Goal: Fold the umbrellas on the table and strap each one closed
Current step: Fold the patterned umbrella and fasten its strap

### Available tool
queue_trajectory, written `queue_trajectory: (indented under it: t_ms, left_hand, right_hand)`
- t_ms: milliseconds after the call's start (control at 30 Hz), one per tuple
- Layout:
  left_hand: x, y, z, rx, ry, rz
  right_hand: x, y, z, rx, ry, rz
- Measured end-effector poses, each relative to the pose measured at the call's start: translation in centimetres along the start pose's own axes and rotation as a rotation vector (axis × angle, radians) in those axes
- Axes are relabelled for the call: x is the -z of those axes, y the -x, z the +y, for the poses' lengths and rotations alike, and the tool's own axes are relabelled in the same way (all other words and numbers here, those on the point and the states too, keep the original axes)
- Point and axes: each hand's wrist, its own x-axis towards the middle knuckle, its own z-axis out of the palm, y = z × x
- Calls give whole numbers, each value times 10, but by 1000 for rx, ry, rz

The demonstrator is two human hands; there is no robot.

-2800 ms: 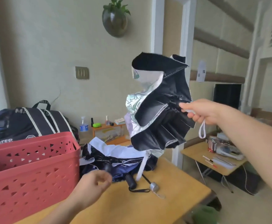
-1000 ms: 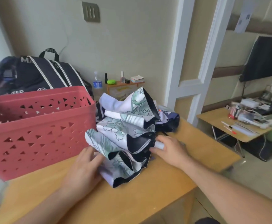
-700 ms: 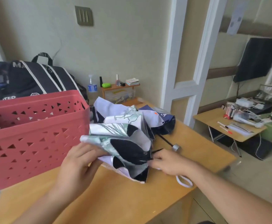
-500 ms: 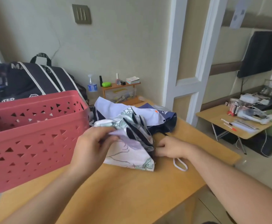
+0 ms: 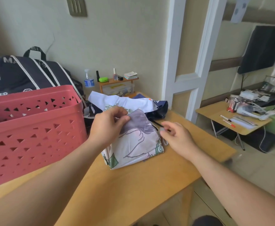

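umbrella (image 5: 138,142) flatter, right hand (image 5: 176,136) released

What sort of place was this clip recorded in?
Probably a lived-in room at home, or a dorm. A travel bag sits behind the red basket, a small shelf holds toiletries, and a cluttered side table stands near a dark screen.

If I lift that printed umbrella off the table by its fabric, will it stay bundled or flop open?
Likely to flop: the printed umbrella is a loose heap of thin cloth panels, with no strap seen around it. The left hand pinches only one flap, so the rest would probably sag. It probably won't roll, since it lies flattish on the table.
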Motion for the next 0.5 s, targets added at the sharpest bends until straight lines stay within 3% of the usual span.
queue_trajectory:
  t_ms: [133,233,300,400,500]
  left_hand:
    - [6,30,22,-76,148,-98]
    - [12,63,27,-107,224,-213]
    - [18,89,15,-168,135,-283]
    - [21,122,-11,-245,-167,-401]
    - [17,131,-31,-97,-10,-495]
  right_hand:
    - [6,18,-47,172,-29,-184]
    - [-2,28,-60,322,43,-117]
    - [-4,36,-58,300,-13,-36]
    - [-1,54,-48,132,-171,-74]
    - [3,81,-42,86,-201,-134]
